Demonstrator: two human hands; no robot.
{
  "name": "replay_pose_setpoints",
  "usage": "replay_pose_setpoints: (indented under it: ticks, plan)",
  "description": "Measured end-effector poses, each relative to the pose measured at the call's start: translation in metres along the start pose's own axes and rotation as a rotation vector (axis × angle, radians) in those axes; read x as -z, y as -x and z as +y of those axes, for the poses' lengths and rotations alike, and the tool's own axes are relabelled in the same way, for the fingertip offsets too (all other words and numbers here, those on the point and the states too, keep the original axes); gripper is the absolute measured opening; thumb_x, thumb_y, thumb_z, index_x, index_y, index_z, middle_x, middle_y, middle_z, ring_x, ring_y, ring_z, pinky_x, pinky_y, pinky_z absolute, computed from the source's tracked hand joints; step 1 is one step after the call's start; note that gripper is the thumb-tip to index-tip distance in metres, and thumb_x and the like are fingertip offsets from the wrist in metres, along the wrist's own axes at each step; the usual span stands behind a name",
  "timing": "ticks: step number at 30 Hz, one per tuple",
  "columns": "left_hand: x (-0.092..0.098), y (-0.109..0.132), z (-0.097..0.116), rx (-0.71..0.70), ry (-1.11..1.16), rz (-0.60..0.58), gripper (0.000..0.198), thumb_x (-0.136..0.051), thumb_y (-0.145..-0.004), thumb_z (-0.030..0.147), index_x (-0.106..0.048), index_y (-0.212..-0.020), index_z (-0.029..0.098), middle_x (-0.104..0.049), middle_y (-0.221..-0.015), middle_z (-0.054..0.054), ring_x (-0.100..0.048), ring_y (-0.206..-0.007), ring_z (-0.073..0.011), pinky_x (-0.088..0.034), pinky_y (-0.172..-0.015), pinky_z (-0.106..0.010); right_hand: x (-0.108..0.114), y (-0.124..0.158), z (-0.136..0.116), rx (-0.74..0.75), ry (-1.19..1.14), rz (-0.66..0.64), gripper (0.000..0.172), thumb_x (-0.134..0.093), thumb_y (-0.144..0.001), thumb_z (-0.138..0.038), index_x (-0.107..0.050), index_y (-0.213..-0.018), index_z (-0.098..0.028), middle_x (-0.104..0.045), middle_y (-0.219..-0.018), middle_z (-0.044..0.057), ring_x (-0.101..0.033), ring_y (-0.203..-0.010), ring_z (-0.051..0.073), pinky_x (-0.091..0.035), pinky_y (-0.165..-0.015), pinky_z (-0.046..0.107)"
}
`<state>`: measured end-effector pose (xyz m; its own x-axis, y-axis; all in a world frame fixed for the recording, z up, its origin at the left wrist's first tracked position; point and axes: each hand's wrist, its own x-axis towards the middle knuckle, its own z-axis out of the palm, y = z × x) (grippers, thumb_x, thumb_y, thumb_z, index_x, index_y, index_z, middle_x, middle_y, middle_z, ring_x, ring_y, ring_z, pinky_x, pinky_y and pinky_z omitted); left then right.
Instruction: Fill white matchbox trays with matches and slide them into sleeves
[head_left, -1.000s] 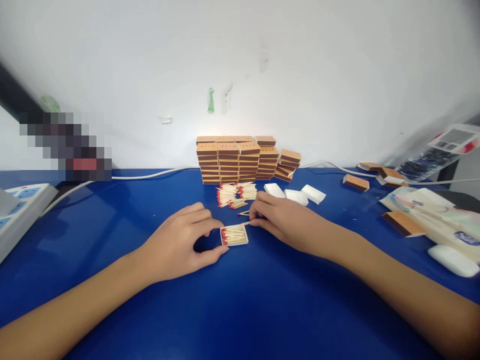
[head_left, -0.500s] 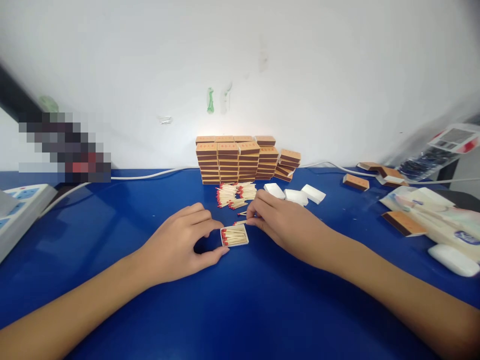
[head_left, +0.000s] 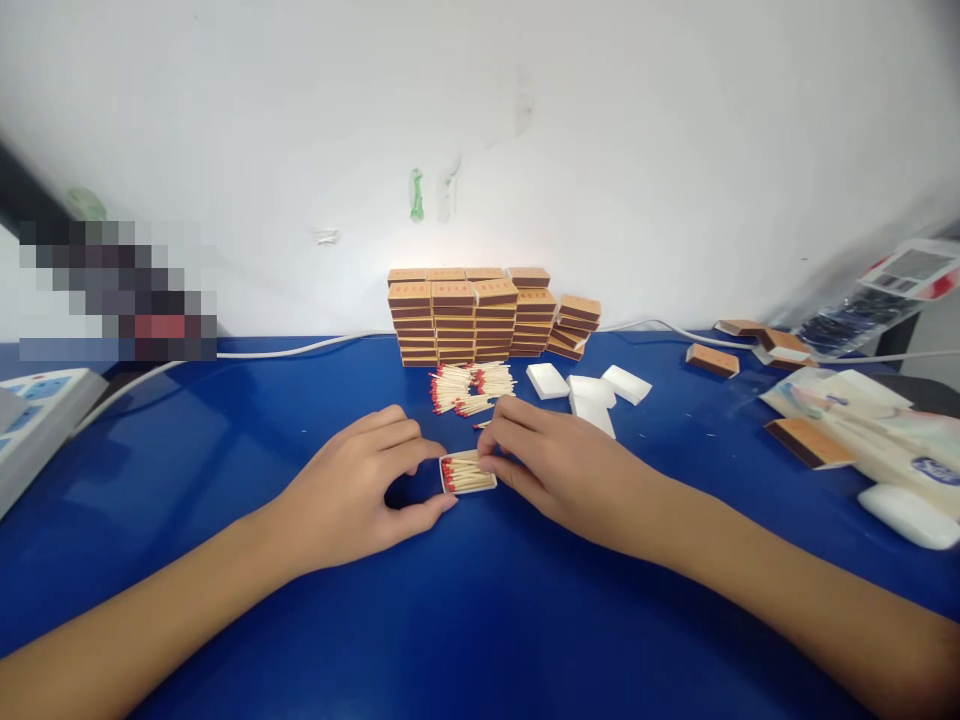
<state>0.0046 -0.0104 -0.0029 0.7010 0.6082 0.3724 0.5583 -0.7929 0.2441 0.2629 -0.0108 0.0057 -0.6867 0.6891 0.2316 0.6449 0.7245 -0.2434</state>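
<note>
flanking a tray [head_left: 471, 490] of red-tipped matches [head_left: 462, 473]: 2 hands [head_left: 364, 485]

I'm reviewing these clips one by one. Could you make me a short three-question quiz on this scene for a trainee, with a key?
1. True or false: the red heads of the matches in the open tray lie toward the left hand.

2. Where are the fingertips of the right hand?
A) At the power strip
B) At the right-hand end of the open tray
C) On the white cable

3. Fill in: the loose match pile lies between the open tray and the ____ by the wall.

Key: 1. True. 2. B. 3. Stack of matchboxes.
</note>
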Motion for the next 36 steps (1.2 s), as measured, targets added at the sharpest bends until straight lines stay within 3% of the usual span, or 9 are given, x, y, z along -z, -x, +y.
replay_pose_setpoints:
  ticks: [4, 7, 12, 17, 23, 28, 36]
  plan:
    - [0.0, 0.001, 0.001, -0.003, -0.003, 0.004, 0.028, -0.073, -0.096, 0.035, -0.075, -0.116, 0.016, -0.064, -0.08, -0.003, -0.058, -0.08, -0.0209, -0.051, -0.076, -0.036, 0.003, -0.001, 0.013, -0.03, -0.126, 0.043, 0.011, -0.058, -0.105, -0.024, -0.067, -0.102, -0.02, -0.064, -0.101, 0.003, -0.061, -0.076, 0.015, -0.047, -0.066, 0.029]
    - [0.0, 0.002, 0.001, 0.009, 0.001, -0.003, 0.027, -0.073, -0.096, 0.035, -0.075, -0.115, 0.016, -0.065, -0.081, -0.003, -0.059, -0.081, -0.0208, -0.051, -0.078, -0.036, 0.002, -0.003, 0.025, -0.124, -0.069, 0.076, 0.008, -0.06, -0.104, -0.025, -0.067, -0.104, -0.021, -0.064, -0.102, 0.004, -0.061, -0.081, 0.017, -0.046, -0.068, 0.031]
    - [0.001, 0.001, 0.001, 0.009, 0.009, 0.001, 0.026, -0.072, -0.096, 0.035, -0.075, -0.114, 0.016, -0.066, -0.083, -0.003, -0.059, -0.081, -0.02, -0.051, -0.08, -0.037, 0.004, -0.006, 0.038, -0.239, -0.011, -0.038, 0.014, -0.06, -0.104, -0.027, -0.066, -0.093, -0.02, -0.064, -0.102, 0.006, -0.062, -0.087, 0.021, -0.047, -0.074, 0.034]
    - [0.001, 0.002, 0.0, 0.018, 0.012, -0.016, 0.027, -0.072, -0.097, 0.036, -0.074, -0.115, 0.017, -0.064, -0.081, -0.003, -0.058, -0.081, -0.0201, -0.052, -0.08, -0.037, 0.006, -0.009, 0.036, -0.224, -0.052, -0.131, 0.016, -0.055, -0.106, -0.024, -0.063, -0.092, -0.02, -0.064, -0.108, 0.008, -0.063, -0.093, 0.022, -0.048, -0.081, 0.036]
    - [0.001, 0.002, 0.001, 0.014, 0.015, -0.01, 0.026, -0.073, -0.096, 0.035, -0.075, -0.114, 0.017, -0.066, -0.082, -0.003, -0.059, -0.081, -0.0201, -0.052, -0.079, -0.037, 0.006, -0.007, 0.035, -0.223, -0.038, -0.058, 0.007, -0.059, -0.105, -0.027, -0.062, -0.107, -0.021, -0.063, -0.108, 0.007, -0.063, -0.091, 0.022, -0.049, -0.076, 0.034]
    - [0.001, 0.001, 0.001, 0.014, 0.018, -0.018, 0.027, -0.072, -0.096, 0.035, -0.075, -0.115, 0.016, -0.064, -0.08, -0.003, -0.058, -0.08, -0.0205, -0.052, -0.078, -0.037, 0.003, -0.008, 0.036, -0.177, -0.02, -0.09, 0.016, -0.053, -0.107, -0.022, -0.062, -0.095, -0.02, -0.063, -0.107, 0.007, -0.063, -0.089, 0.02, -0.05, -0.077, 0.034]
    - [0.002, 0.002, 0.001, 0.019, 0.002, -0.011, 0.026, -0.073, -0.096, 0.035, -0.075, -0.114, 0.017, -0.065, -0.082, -0.003, -0.059, -0.081, -0.0208, -0.052, -0.078, -0.036, 0.001, -0.007, 0.034, -0.177, 0.062, -0.051, 0.014, -0.052, -0.107, -0.019, -0.061, -0.097, -0.019, -0.062, -0.102, 0.006, -0.063, -0.081, 0.019, -0.047, -0.068, 0.031]
